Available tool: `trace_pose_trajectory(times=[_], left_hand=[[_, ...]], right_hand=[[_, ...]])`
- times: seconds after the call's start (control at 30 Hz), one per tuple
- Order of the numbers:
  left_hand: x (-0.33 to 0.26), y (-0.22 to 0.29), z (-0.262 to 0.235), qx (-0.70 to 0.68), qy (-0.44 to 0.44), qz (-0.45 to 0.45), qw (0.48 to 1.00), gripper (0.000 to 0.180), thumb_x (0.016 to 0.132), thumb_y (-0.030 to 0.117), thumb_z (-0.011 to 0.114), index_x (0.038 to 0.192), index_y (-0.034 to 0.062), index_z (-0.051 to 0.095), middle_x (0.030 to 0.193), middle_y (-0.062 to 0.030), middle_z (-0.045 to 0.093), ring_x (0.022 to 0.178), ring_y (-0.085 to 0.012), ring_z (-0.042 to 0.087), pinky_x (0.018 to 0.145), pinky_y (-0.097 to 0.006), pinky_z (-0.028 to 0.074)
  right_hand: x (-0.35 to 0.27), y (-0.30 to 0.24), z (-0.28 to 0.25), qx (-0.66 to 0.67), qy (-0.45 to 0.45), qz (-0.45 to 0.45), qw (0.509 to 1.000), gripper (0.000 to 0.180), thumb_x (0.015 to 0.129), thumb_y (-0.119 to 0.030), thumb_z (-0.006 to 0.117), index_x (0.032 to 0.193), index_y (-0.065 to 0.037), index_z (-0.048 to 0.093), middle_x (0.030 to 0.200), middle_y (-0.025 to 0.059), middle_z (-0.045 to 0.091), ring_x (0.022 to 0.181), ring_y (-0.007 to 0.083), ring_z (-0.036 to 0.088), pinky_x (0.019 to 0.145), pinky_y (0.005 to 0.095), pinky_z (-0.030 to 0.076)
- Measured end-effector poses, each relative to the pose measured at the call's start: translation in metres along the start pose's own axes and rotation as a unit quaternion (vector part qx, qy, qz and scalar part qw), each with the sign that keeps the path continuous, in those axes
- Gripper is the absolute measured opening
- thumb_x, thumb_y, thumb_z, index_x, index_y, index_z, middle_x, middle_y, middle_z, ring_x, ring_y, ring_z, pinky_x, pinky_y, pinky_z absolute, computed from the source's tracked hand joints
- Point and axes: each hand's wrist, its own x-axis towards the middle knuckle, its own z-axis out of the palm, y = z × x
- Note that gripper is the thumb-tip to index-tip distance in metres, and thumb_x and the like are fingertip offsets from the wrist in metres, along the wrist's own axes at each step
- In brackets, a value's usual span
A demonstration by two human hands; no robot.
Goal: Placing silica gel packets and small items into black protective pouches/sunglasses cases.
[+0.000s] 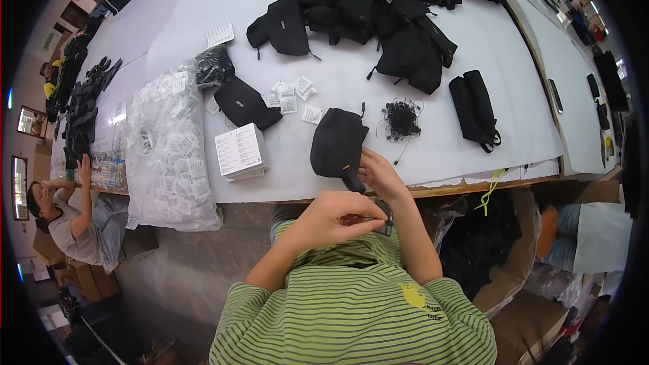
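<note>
A black fabric pouch (pixel 339 142) with a small orange tab lies at the table's near edge, a short strap hanging from its lower end. My right hand (pixel 382 174) closes on the pouch's lower right side, its fingers partly hidden behind the fabric. Just below the table edge, my left hand (pixel 343 217) is closed in a pinch. At its fingertips a small dark piece (pixel 387 227) shows; its kind cannot be made out. To the right of the pouch lies a tangle of thin black cords (pixel 402 120). Several white printed labels (pixel 288 103) are scattered to its upper left.
A stack of white cards (pixel 239 153) and a clear bag of labels (pixel 169 162) stand on the left. Beside them lies another black pouch (pixel 245 103). More pouches (pixel 409 57) are heaped farther back. A rolled black pouch (pixel 473 109) lies right. A co-worker (pixel 74 223) sits far left.
</note>
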Motion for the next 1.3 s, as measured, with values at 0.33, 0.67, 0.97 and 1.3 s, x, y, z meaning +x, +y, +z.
trace_pose_trajectory(times=[0.33, 0.67, 0.97, 1.3], left_hand=[[0.006, -0.003, 0.008, 0.046, -0.104, 0.036, 0.993, 0.009, 0.083, 0.009, 0.066, 0.092, 0.0046, 0.065, 0.073, -0.0023, 0.058, 0.060, -0.0120, 0.053, 0.054, -0.025, 0.042], [0.015, -0.043, -0.033, 0.461, 0.102, 0.142, 0.870, 0.037, 0.071, -0.001, 0.066, 0.106, 0.0115, 0.062, 0.108, -0.0050, 0.059, 0.108, -0.0268, 0.050, 0.094, -0.039, 0.038], [0.002, -0.053, -0.043, 0.453, 0.019, 0.216, 0.865, 0.033, 0.060, 0.010, 0.072, 0.092, 0.0103, 0.065, 0.090, -0.0025, 0.057, 0.085, -0.0213, 0.054, 0.077, -0.034, 0.047], [-0.016, -0.062, -0.028, 0.445, 0.027, 0.209, 0.870, 0.036, 0.062, 0.009, 0.064, 0.098, 0.0073, 0.065, 0.083, -0.0006, 0.061, 0.071, -0.0178, 0.054, 0.063, -0.031, 0.047]], right_hand=[[0.005, -0.027, 0.005, -0.027, 0.039, 0.001, 0.999, 0.035, 0.094, -0.027, 0.054, 0.120, -0.003, 0.053, 0.092, 0.0039, 0.066, 0.078, 0.0095, 0.062, 0.070, 0.0236, 0.048], [-0.027, -0.051, 0.014, -0.251, -0.008, -0.131, 0.959, 0.028, 0.086, -0.013, 0.067, 0.110, -0.001, 0.060, 0.078, -0.0004, 0.061, 0.071, 0.0053, 0.056, 0.063, 0.0209, 0.045], [-0.052, -0.074, 0.040, -0.398, -0.010, -0.151, 0.905, 0.019, 0.086, -0.008, 0.063, 0.104, -0.002, 0.066, 0.083, 0.0018, 0.064, 0.071, 0.0066, 0.056, 0.066, 0.0226, 0.046], [-0.066, -0.064, 0.057, -0.516, -0.033, -0.247, 0.819, 0.019, 0.085, -0.006, 0.061, 0.102, -0.004, 0.066, 0.085, 0.0104, 0.065, 0.065, 0.0202, 0.059, 0.062, 0.0275, 0.047]])
